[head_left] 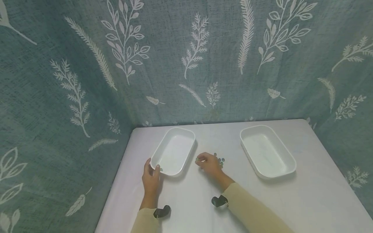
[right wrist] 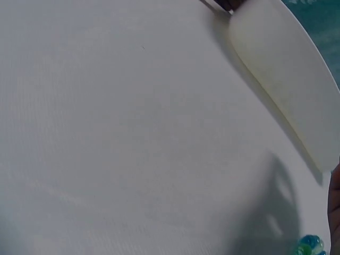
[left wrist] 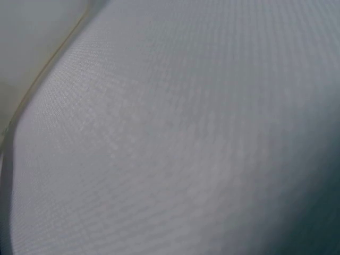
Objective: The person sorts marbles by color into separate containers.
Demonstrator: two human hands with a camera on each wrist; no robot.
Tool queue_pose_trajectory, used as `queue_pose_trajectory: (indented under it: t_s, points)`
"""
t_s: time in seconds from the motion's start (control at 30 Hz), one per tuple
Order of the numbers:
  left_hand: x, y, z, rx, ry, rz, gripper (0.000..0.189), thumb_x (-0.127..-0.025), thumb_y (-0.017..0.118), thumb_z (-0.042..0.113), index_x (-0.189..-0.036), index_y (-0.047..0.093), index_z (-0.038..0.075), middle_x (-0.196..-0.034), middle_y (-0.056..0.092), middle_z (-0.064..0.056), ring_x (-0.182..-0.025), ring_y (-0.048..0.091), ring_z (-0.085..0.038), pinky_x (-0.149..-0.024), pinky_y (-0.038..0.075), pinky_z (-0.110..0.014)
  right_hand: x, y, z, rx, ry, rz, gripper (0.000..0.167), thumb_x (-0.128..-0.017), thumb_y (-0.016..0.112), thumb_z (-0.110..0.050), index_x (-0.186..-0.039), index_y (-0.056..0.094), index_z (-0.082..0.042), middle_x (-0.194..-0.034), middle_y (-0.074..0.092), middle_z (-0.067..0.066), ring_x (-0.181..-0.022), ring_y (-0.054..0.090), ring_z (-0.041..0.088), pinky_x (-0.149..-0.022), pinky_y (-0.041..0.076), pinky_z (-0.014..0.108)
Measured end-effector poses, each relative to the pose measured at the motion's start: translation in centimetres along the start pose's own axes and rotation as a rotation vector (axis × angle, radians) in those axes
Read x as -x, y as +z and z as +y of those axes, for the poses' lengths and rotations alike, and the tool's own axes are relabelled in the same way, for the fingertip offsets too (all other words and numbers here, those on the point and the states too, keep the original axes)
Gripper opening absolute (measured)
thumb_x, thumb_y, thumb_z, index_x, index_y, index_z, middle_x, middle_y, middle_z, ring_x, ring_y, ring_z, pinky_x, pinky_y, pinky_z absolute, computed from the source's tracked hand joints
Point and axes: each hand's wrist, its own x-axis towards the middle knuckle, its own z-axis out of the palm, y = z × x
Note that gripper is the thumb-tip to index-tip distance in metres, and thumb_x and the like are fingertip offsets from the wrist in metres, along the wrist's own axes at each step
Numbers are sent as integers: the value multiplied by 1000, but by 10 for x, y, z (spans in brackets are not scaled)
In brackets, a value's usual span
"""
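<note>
With the right hand (head_left: 210,165) pinching a small glass piece (head_left: 197,159) beside the left tray (head_left: 175,150), a loose grip could drop it onto the table (head_left: 189,207), and the left hand (head_left: 150,181), pinching that tray's near corner, could tip it by pressing too hard.

Tray (head_left: 175,150) at the left hand (head_left: 151,180): smooth, plastic-looking, soft gloss. Second tray (head_left: 263,150), right of both hands: same finish. Beads (right wrist: 311,245) beside the right hand (head_left: 210,164): glossy, glass-like. Table (head_left: 192,204) under the hands: cloth-covered, matt, fine weave. Curtain (head_left: 172,42) beyond: matt printed fabric, coarser weave.
</note>
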Motion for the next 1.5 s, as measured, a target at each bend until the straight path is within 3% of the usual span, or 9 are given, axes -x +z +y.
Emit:
queue_pose_trajectory:
  t_s: [0.23, 0.47, 0.63, 0.97, 1.5]
  points:
    - [-1, 1, 1, -6, -8, -3, 60, -98, 53, 41, -151, 33, 22, -152, 39, 1, -142, 30, -24, -114, 18, -56, 4, 15, -9, -9, 1, -50, 26, -88, 72, -25, -110, 68, -12, -94, 67, -4, -66, 62, 9, -57, 53, 27]
    - [-2, 1, -1, 5, 13, 10, 60, -97, 55, 41, -150, 35, 20, -151, 41, 1, -142, 31, -23, -114, 19, -55, 5, 26, -20, 1, -77, -64, 20, -88, 71, -20, -106, 68, -12, -92, 68, -4, -62, 61, 7, -55, 52, 26]
    - [0, -1, -2, 6, -7, -3, 60, -97, 56, 39, -150, 34, 20, -151, 40, -3, -142, 30, -27, -114, 19, -57, 9, 34, -25, -16, -114, -106, 19, -87, 71, -16, -106, 68, -11, -91, 67, -4, -61, 61, 8, -54, 52, 25]
    - [3, -3, -2, 9, -8, 0, 61, -96, 54, 45, -150, 34, 23, -152, 39, -1, -142, 29, -26, -113, 20, -58, 11, 42, -32, 2, -92, -156, 20, -89, 71, -25, -106, 68, -15, -87, 64, -10, -63, 60, 8, -54, 53, 25]
    - [1, -1, 1, -9, -24, -1, 59, -97, 55, 39, -150, 34, 25, -151, 41, -1, -141, 31, -25, -114, 19, -57, 9, 52, -30, -12, -102, -160, 21, -88, 72, -27, -105, 69, -16, -79, 61, -11, -63, 59, 9, -54, 53, 26]
